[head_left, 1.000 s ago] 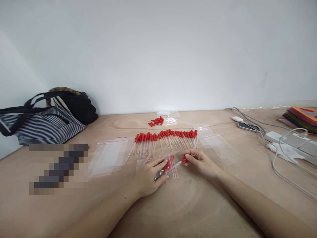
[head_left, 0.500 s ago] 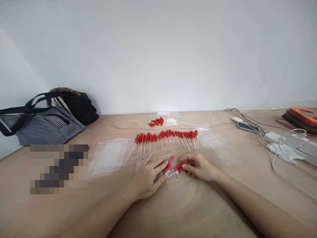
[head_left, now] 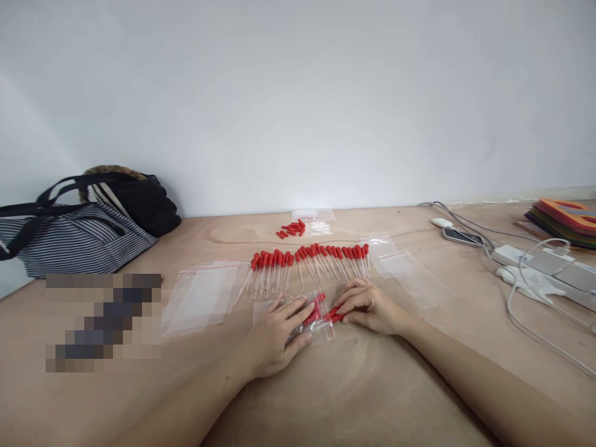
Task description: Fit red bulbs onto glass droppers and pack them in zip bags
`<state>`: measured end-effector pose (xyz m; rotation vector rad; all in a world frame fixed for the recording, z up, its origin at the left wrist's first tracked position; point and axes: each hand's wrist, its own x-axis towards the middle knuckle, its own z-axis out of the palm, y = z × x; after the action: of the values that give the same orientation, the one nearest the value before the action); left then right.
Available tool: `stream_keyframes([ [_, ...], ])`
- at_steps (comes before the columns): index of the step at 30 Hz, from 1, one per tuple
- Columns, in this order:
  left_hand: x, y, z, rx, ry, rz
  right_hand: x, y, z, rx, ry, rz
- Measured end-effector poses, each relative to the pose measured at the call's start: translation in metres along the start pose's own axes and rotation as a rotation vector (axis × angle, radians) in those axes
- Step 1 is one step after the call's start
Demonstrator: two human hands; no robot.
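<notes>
My left hand (head_left: 277, 332) rests over a clear zip bag (head_left: 326, 331), its fingers and thumb at either side of the bundle and holding it against the table. Red rubber bulbs (head_left: 316, 308) show through the plastic. At the bag's mouth on the right, my right hand (head_left: 370, 307) is closed on red-bulbed droppers (head_left: 334, 315); how many is unclear, and their tubes are hidden. Beyond both hands lies a row of droppers, a left group (head_left: 272, 261) and a right group (head_left: 333, 251), with red bulbs pointing away from me.
Flat zip bags (head_left: 205, 295) lie to the left, with more clear bags (head_left: 410, 273) to the right. Loose red bulbs (head_left: 293, 228) and thin clear tubes (head_left: 319, 228) sit at the back. Striped bag (head_left: 88, 239) far left; power strip (head_left: 544, 267), cables and coloured sheets (head_left: 563, 220) far right.
My right hand has shifted slightly left, with its fingers now farther over the red bulbs at the bag's mouth. The left hand stays on the bag. The whole view has moved slightly.
</notes>
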<state>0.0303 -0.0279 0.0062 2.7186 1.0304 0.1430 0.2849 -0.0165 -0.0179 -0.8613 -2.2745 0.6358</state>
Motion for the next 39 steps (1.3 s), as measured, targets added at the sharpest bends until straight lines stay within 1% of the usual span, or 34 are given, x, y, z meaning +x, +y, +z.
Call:
stream_keyframes([
  [7,-0.001,-0.003,0.004,-0.010,0.022,0.013,0.007,-0.009,0.012,0.104,0.068,-0.028],
  [13,0.000,-0.001,0.000,-0.014,0.027,0.011,0.006,-0.006,0.009,0.138,0.023,0.031],
  [18,0.001,-0.002,0.002,-0.016,0.043,0.026,0.011,-0.014,0.021,0.101,0.074,0.044],
  [20,0.001,-0.002,0.003,-0.025,0.056,0.032,0.013,-0.015,0.024,0.102,0.068,0.064],
  [22,0.001,-0.002,0.002,-0.034,0.062,0.034,0.015,-0.014,0.023,0.117,0.073,0.112],
  [25,0.001,0.000,0.001,-0.040,0.049,0.031,0.017,-0.006,0.017,0.074,0.213,0.269],
  [27,0.002,0.000,0.001,-0.045,0.048,0.036,0.019,0.000,0.014,-0.017,0.276,0.331],
  [29,0.002,0.000,0.003,-0.054,0.066,0.051,0.021,0.003,0.014,-0.096,0.238,0.326],
  [32,0.003,-0.001,0.007,-0.056,0.089,0.076,0.022,0.003,0.018,-0.135,0.165,0.322],
  [39,0.003,-0.001,0.011,-0.046,0.096,0.100,0.030,0.004,0.027,-0.090,0.151,0.312],
])
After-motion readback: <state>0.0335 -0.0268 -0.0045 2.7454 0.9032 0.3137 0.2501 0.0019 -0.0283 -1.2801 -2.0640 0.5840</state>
